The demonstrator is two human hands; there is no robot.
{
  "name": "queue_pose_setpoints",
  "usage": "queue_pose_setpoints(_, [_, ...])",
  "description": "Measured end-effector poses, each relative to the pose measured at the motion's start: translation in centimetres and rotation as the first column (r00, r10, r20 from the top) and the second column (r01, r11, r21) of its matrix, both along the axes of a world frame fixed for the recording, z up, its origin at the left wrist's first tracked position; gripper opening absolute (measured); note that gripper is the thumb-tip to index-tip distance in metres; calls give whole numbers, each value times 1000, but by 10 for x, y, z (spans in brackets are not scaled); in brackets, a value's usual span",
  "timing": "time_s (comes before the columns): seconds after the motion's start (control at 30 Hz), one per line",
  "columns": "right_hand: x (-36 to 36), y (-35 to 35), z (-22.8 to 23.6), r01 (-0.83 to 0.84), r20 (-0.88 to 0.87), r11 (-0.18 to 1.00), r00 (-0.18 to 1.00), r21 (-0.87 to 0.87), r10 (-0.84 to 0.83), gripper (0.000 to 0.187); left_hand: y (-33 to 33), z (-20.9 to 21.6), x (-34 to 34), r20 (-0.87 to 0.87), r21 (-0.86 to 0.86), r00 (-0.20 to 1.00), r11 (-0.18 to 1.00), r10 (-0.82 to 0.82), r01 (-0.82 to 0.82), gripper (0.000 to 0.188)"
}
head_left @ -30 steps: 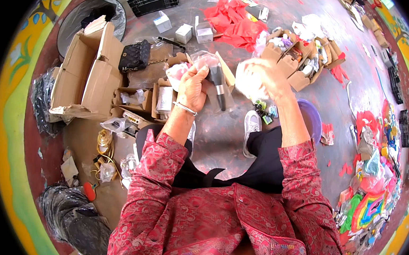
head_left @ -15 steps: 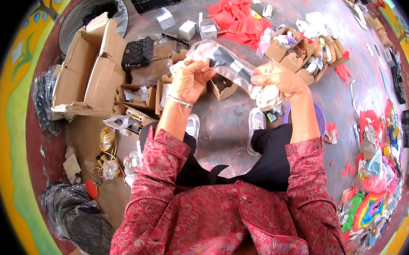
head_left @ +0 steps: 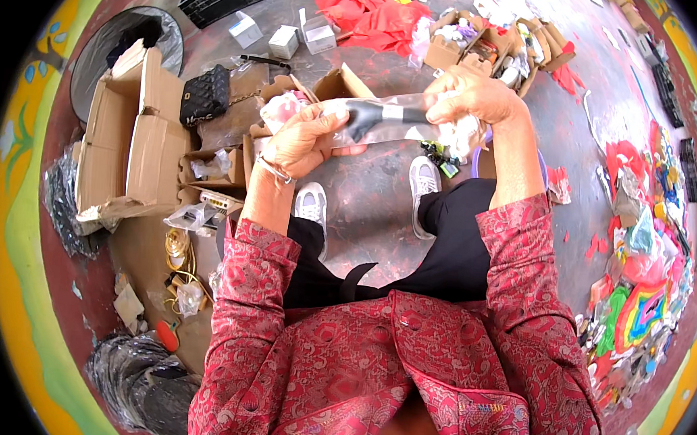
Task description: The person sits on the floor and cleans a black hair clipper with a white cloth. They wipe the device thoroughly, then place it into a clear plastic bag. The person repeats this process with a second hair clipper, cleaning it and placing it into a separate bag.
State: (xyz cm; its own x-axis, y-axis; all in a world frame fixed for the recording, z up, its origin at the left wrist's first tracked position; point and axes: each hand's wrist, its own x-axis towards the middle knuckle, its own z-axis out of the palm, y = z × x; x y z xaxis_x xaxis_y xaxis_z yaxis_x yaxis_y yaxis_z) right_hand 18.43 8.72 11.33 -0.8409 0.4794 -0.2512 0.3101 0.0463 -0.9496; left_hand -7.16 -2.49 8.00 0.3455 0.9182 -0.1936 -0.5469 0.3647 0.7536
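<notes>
Stretched between my two hands is a clear plastic bag (head_left: 383, 127) with a long dark item and a white patch inside. I cannot make out what the dark item is. My left hand (head_left: 301, 141) pinches the bag's left end between thumb and fingers. At its other end my right hand (head_left: 482, 101) grips the plastic, thumb on top. Cream crumpled material (head_left: 463, 137) shows just below my right hand. A pink and white bundle (head_left: 283, 109) lies behind my left hand, partly hidden by it.
Open cardboard boxes (head_left: 155, 151) and a black quilted handbag (head_left: 205, 96) are at the left. Boxes of small goods (head_left: 502, 46) stand far right of centre, with a purple tub (head_left: 488, 164) nearer. Red cloth (head_left: 371, 13) lies at the back. A colourful heap (head_left: 642, 295) covers the right side.
The bag has been drawn straighter and flatter between my hands. My left hand has dropped lower and turned. My view has shifted, so the floor things appear further left.
</notes>
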Motion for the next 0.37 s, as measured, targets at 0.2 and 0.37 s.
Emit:
queue_pose_setpoints(0.2, [-17,11,-5,769,-335,442,613,462,-715,16,26,-30,-21,85,71,976,976,202,-208,37])
queue_pose_setpoints(0.37, [-83,-32,3,696,-678,110,717,710,-164,3,28,-32,0,182,-8,919,935,350,-354,14])
